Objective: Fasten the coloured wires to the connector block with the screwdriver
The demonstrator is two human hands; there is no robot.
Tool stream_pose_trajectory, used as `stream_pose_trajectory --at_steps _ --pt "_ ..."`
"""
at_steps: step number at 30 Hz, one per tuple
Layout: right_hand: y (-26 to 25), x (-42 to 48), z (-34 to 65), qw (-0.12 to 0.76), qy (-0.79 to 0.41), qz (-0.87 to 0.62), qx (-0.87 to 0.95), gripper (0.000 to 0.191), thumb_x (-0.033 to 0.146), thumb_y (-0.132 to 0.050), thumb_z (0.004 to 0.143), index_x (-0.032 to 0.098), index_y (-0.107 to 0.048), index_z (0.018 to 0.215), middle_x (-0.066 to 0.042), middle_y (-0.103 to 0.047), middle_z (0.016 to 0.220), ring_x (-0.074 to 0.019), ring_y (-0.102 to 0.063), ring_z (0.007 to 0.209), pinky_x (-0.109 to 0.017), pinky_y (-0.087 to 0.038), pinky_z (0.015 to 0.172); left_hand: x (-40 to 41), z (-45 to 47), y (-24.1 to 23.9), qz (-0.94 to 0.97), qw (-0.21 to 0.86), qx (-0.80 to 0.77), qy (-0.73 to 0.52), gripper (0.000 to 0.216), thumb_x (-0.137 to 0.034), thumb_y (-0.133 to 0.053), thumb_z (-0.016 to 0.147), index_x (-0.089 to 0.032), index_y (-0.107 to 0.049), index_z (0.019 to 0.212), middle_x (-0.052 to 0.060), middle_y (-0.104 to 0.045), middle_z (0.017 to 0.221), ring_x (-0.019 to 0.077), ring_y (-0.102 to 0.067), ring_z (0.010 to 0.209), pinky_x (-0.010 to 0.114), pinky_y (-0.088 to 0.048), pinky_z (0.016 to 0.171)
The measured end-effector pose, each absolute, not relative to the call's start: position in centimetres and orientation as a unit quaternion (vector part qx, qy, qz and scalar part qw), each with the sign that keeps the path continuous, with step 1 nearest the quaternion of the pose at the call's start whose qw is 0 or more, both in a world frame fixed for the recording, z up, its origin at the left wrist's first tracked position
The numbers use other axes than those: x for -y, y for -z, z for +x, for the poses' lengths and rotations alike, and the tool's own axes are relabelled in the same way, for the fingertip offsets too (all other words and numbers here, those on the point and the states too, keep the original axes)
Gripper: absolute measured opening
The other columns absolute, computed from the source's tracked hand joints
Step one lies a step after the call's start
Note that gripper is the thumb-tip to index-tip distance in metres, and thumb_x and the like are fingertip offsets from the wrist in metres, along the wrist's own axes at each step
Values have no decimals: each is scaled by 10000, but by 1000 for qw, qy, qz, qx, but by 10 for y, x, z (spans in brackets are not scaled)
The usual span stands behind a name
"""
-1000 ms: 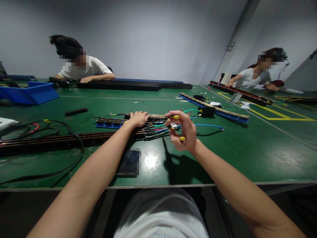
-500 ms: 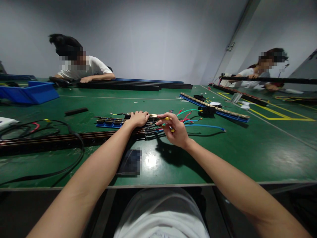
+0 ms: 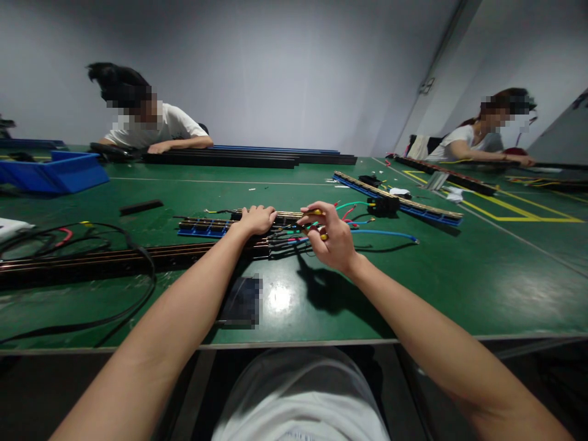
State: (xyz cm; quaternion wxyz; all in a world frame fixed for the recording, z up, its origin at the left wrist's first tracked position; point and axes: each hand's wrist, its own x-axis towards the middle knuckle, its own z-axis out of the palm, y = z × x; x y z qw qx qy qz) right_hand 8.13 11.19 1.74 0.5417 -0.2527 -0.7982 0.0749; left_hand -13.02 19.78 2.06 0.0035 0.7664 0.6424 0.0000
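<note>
My left hand (image 3: pixel 256 220) rests over a short rail with brass-coloured strips (image 3: pixel 289 215), its fingers closed over the top and far side. My right hand (image 3: pixel 334 242) grips small pliers with yellow handles (image 3: pixel 314 212); their jaws point left among the wires and are too small to make out. Red, green, black and blue wires (image 3: pixel 386 232) fan out to the right, past my right hand. Below my left hand lies the end of a long black rail with copper strips (image 3: pixel 179 251). A blue-based rail (image 3: pixel 202 229) sticks out to its left.
A dark, flat, blurred-out device (image 3: pixel 241 300) lies near the front edge. Black cable (image 3: pixel 154 275) loops at left. Behind are a blue bin (image 3: pixel 78 171), black profiles (image 3: pixel 220 159) and another blue-based rail (image 3: pixel 413 208). Two co-workers sit across the table (image 3: pixel 459 269).
My right hand has moved slightly right with the pliers. My left hand has stayed in place. At the far right, the long black bar by the co-worker has been lowered.
</note>
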Motion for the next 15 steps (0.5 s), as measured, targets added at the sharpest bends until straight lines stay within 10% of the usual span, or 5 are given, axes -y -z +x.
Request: stream_pose_trajectory --at_steps 15 --pt "-12 -133 80 577 -205 -304 730 444 121 -507 776 249 -427 1193 -47 -758 971 -226 -677 1174 -273 -600 659 -197 -133 -19 768 6 -640 -6 536 -454 -182 1050 -243 -548 1381 162 -559 1429 360 -506 1305 622 -346 1069"
